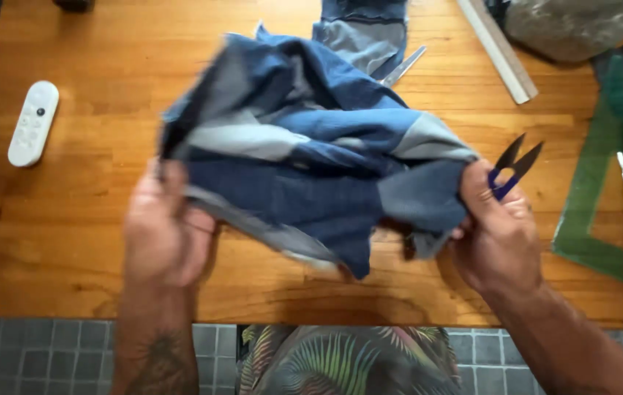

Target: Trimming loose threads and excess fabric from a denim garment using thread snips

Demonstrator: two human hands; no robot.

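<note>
A crumpled patchwork of blue and grey denim is lifted above a wooden table. My left hand grips its left edge, fingers closed under the cloth. My right hand pinches the right edge of the denim and also holds small thread snips with black blades and a blue grip, blades pointing up and away. The far end of the denim trails toward the table's back edge.
A white remote control lies at the left. A long pale ruler and a metal strip lie at the back. A green triangular frame sits at the right, a grey bundle behind it. Tiled floor below.
</note>
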